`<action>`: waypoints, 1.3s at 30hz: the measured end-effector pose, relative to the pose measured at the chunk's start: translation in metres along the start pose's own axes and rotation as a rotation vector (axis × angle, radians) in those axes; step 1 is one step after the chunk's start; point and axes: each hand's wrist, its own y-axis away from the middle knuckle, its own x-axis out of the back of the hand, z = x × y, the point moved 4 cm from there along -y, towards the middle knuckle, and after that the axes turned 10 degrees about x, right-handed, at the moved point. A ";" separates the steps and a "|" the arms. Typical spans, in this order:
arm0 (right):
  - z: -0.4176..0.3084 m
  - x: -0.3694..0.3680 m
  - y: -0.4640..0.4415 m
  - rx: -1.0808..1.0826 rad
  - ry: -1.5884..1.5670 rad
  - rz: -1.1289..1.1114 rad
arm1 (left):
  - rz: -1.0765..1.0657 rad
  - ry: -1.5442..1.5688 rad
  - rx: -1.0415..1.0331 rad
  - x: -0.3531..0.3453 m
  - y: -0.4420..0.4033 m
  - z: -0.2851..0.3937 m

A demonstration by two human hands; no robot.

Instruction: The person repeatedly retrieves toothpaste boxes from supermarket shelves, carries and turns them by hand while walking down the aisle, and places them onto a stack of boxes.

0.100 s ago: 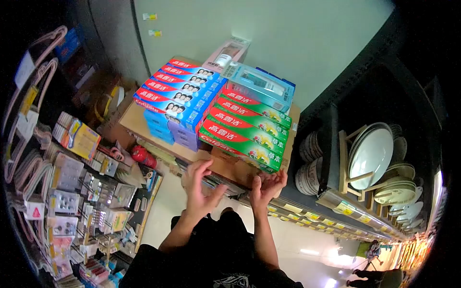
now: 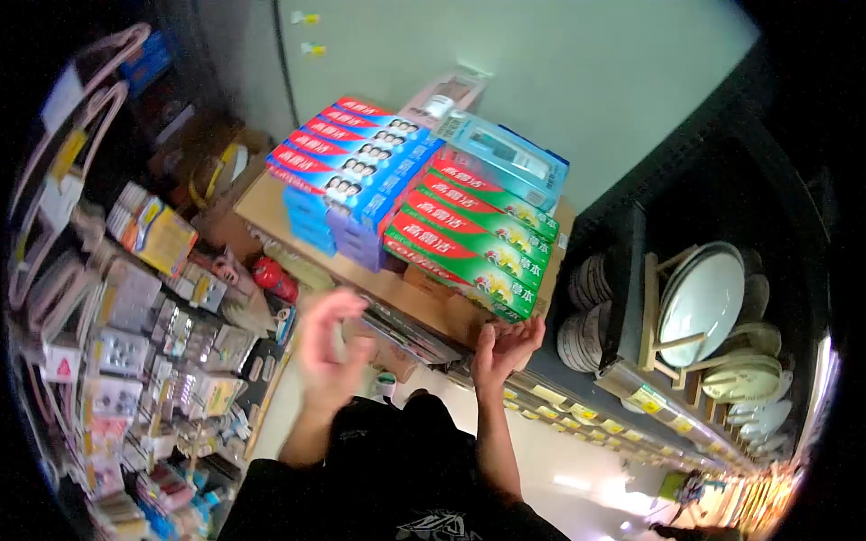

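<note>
My left hand [image 2: 329,352] is in the air in front of the cardboard surface, smeared by motion, with thumb and fingers apart and nothing between them. My right hand [image 2: 507,353] is open just below the near right corner of the green and red toothpaste boxes [image 2: 469,234]; whether it touches them I cannot tell. To their left stands a stack of blue and red toothpaste boxes [image 2: 356,158], with light blue and purple boxes [image 2: 359,245] beneath. Behind lie a teal clear-windowed package [image 2: 505,158] and a pink one [image 2: 446,95]. All rest on the brown cardboard [image 2: 257,203].
A rack of hanging packaged goods [image 2: 122,352] and hangers [image 2: 63,189] fills the left. A red object [image 2: 273,278] stands low beside it. On the right, a dark shelf holds plates [image 2: 704,293] and stacked bowls [image 2: 582,338]. A pale panel [image 2: 532,63] rises behind.
My left hand has moved left, away from the front of the boxes. The right hand stays near the green boxes' corner. The view has shifted slightly.
</note>
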 end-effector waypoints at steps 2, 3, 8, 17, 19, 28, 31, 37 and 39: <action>-0.002 0.006 -0.006 -0.029 -0.006 0.004 | 0.202 -0.003 -0.222 0.036 -0.011 0.055; 0.000 0.014 -0.013 -0.019 -0.032 -0.014 | 0.364 -0.079 -0.346 0.048 -0.012 0.084; 0.000 0.010 -0.034 0.040 -0.068 -0.085 | 0.575 -0.401 -0.728 0.089 -0.013 0.197; -0.002 0.014 -0.017 -0.058 -0.163 -0.153 | 0.533 -0.847 -0.458 0.114 0.039 0.282; 0.002 0.020 -0.013 -0.059 -0.160 -0.170 | 0.578 -0.894 -0.370 0.110 0.094 0.271; 0.004 0.021 -0.018 -0.122 -0.260 -0.246 | 0.723 -0.867 -0.318 0.074 0.194 0.276; 0.000 0.018 -0.020 -0.040 -0.246 -0.277 | 0.736 -0.839 -0.497 0.059 0.195 0.304; -0.015 0.024 -0.020 0.001 -0.123 -0.256 | 0.714 -0.781 -0.679 0.048 0.201 0.330; -0.021 0.022 -0.015 0.080 -0.057 -0.225 | 0.776 -0.772 -0.605 0.069 0.224 0.328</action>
